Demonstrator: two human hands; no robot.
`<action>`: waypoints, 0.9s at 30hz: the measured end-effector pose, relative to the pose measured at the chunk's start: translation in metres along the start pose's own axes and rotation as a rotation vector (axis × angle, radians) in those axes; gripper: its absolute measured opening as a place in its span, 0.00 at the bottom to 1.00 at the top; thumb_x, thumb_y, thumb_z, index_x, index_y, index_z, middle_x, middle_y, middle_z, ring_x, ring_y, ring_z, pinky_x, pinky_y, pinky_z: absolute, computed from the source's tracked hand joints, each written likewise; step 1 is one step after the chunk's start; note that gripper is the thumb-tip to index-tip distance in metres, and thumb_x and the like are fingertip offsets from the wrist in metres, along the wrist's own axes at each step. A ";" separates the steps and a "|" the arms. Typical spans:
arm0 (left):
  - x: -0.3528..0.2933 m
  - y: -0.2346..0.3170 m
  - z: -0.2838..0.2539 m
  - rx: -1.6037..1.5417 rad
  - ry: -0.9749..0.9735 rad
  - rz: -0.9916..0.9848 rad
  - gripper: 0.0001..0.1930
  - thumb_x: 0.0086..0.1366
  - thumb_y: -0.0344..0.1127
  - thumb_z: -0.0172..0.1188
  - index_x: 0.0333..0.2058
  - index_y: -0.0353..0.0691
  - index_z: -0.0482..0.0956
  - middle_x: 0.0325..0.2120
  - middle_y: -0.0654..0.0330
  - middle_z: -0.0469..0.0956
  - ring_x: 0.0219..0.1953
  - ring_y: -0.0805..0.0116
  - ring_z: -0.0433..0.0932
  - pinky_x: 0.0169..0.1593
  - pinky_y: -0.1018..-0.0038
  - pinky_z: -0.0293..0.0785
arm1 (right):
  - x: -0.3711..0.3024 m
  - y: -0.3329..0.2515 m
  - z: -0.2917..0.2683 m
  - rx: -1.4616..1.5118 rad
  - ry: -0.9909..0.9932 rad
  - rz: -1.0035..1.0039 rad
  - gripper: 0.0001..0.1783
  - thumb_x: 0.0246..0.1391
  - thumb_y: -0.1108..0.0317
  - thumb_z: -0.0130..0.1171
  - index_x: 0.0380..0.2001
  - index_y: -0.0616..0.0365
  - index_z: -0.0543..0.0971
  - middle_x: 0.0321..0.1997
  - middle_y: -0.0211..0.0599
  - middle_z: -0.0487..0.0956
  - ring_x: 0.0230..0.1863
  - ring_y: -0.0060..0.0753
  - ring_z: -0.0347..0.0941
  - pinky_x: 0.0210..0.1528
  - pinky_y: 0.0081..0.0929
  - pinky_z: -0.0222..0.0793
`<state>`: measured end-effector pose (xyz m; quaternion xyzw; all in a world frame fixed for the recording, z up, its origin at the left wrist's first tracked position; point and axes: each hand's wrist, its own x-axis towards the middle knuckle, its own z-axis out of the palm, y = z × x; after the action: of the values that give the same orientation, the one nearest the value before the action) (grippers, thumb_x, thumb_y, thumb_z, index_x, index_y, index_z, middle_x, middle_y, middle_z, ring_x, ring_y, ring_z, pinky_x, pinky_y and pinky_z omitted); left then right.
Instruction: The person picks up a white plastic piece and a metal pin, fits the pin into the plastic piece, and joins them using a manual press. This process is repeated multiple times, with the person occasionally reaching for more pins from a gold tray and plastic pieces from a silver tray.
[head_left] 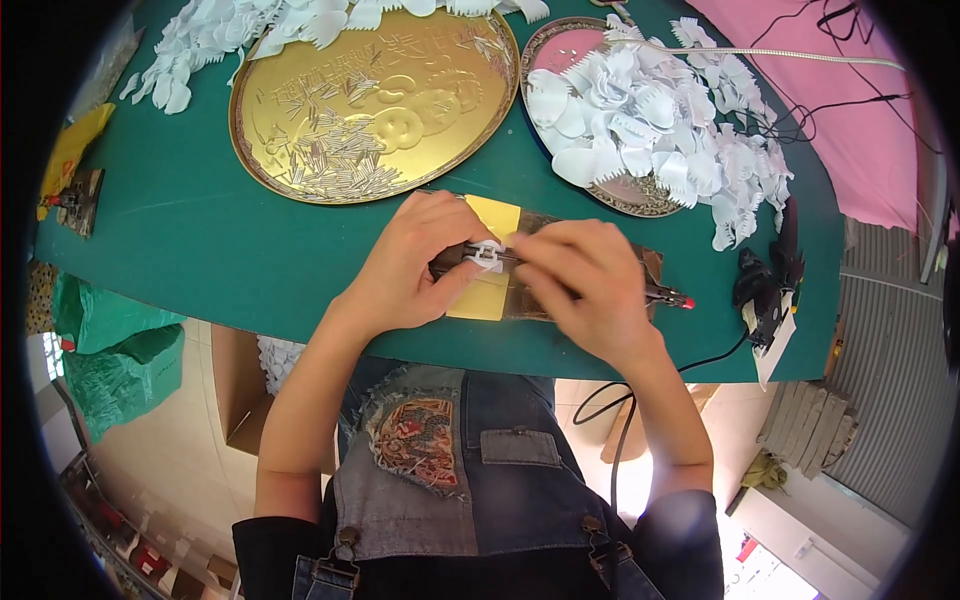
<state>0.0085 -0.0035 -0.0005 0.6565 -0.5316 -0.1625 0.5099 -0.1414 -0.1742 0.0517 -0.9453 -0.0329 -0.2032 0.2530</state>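
Observation:
My left hand (425, 262) is closed, thumb and fingertips around a small white plastic piece (488, 256) with a slotted middle. The piece sits at a dark metal fixture, partly hidden by my fingers, above a yellow pad (480, 300) on a brown board (530, 303). Just right of the piece, my right hand (590, 285) has its fingers drawn together, blurred at the tips; whatever they pinch is too small to make out. Beyond my right hand, a metal toggle clamp with a red tip (675, 298) sticks out from the board.
A gold oval tray (440, 130) holds many thin metal pins. Right of it, white toothed plastic pieces (640, 120) heap over a pink-based tray (565, 48); more lie at the back left. A black tool with a cable (765, 290) lies at the right table edge. A green bag (120, 370) hangs left.

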 end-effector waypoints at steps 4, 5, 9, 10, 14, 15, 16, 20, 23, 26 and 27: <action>-0.004 -0.004 0.001 0.005 0.015 0.036 0.10 0.53 0.27 0.65 0.36 0.38 0.81 0.32 0.60 0.81 0.37 0.57 0.76 0.49 0.66 0.69 | -0.015 0.008 -0.030 -0.190 0.008 0.240 0.15 0.50 0.73 0.68 0.43 0.53 0.84 0.41 0.33 0.81 0.37 0.38 0.75 0.42 0.33 0.68; -0.004 -0.004 0.000 0.006 0.014 0.034 0.10 0.53 0.27 0.65 0.36 0.38 0.81 0.32 0.60 0.81 0.37 0.57 0.76 0.49 0.66 0.69 | -0.023 0.013 -0.036 -0.168 0.000 0.324 0.14 0.51 0.73 0.68 0.43 0.53 0.84 0.41 0.33 0.81 0.37 0.37 0.75 0.42 0.32 0.69; 0.005 -0.003 -0.002 0.010 -0.056 0.016 0.10 0.53 0.29 0.69 0.34 0.39 0.81 0.31 0.62 0.81 0.37 0.58 0.76 0.48 0.67 0.68 | -0.056 0.030 -0.063 -0.108 0.140 0.545 0.11 0.57 0.73 0.65 0.44 0.58 0.84 0.41 0.36 0.80 0.35 0.30 0.75 0.38 0.25 0.71; 0.004 -0.004 -0.001 0.018 -0.051 0.023 0.10 0.52 0.30 0.70 0.34 0.39 0.80 0.31 0.62 0.81 0.37 0.59 0.76 0.48 0.67 0.67 | -0.064 0.036 -0.069 -0.155 0.160 0.549 0.10 0.59 0.72 0.64 0.44 0.60 0.84 0.41 0.36 0.80 0.34 0.28 0.75 0.37 0.23 0.71; 0.003 -0.007 0.000 0.041 -0.032 0.057 0.12 0.51 0.31 0.72 0.33 0.39 0.80 0.31 0.62 0.81 0.35 0.59 0.75 0.46 0.68 0.68 | -0.103 0.056 -0.085 -0.178 0.192 0.766 0.09 0.64 0.68 0.59 0.43 0.60 0.84 0.39 0.36 0.81 0.34 0.28 0.75 0.38 0.24 0.71; 0.004 -0.006 0.001 0.024 -0.028 0.050 0.12 0.51 0.30 0.73 0.32 0.38 0.79 0.30 0.62 0.81 0.34 0.59 0.74 0.45 0.68 0.68 | -0.125 0.071 -0.090 -0.178 0.180 0.842 0.11 0.66 0.66 0.58 0.41 0.61 0.84 0.37 0.36 0.81 0.34 0.28 0.75 0.38 0.24 0.70; 0.005 -0.007 0.002 0.012 -0.020 0.039 0.12 0.50 0.30 0.73 0.31 0.38 0.78 0.30 0.62 0.82 0.33 0.59 0.74 0.43 0.68 0.68 | -0.132 0.076 -0.090 -0.172 0.164 0.915 0.13 0.67 0.64 0.57 0.40 0.62 0.84 0.35 0.36 0.81 0.34 0.27 0.74 0.37 0.25 0.70; 0.006 -0.008 0.004 -0.036 -0.008 0.049 0.12 0.50 0.29 0.73 0.29 0.38 0.76 0.29 0.62 0.82 0.32 0.60 0.73 0.42 0.69 0.68 | -0.165 0.096 -0.095 0.063 0.160 0.953 0.18 0.68 0.61 0.55 0.31 0.65 0.80 0.28 0.33 0.77 0.29 0.25 0.70 0.35 0.23 0.65; 0.005 -0.007 0.004 -0.032 0.006 0.028 0.13 0.49 0.28 0.73 0.27 0.38 0.74 0.28 0.61 0.83 0.31 0.61 0.73 0.43 0.69 0.68 | -0.164 0.104 -0.089 0.423 0.451 1.064 0.19 0.70 0.60 0.51 0.26 0.60 0.74 0.24 0.30 0.68 0.26 0.25 0.62 0.34 0.23 0.59; 0.004 -0.008 0.005 -0.034 -0.001 0.035 0.12 0.50 0.28 0.73 0.28 0.38 0.76 0.28 0.62 0.82 0.31 0.61 0.72 0.44 0.69 0.68 | -0.115 0.079 -0.090 1.360 0.687 0.527 0.19 0.71 0.61 0.44 0.23 0.53 0.64 0.24 0.26 0.52 0.29 0.27 0.50 0.37 0.27 0.51; 0.004 -0.007 0.004 -0.027 -0.015 0.021 0.12 0.50 0.28 0.73 0.29 0.38 0.77 0.28 0.62 0.81 0.31 0.61 0.72 0.44 0.69 0.68 | -0.095 0.062 -0.092 1.275 0.800 0.427 0.16 0.69 0.61 0.45 0.27 0.55 0.70 0.27 0.29 0.64 0.35 0.29 0.59 0.43 0.31 0.56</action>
<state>0.0110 -0.0096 -0.0065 0.6426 -0.5400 -0.1693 0.5166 -0.2525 -0.2697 0.0574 -0.4582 0.1331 -0.4174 0.7734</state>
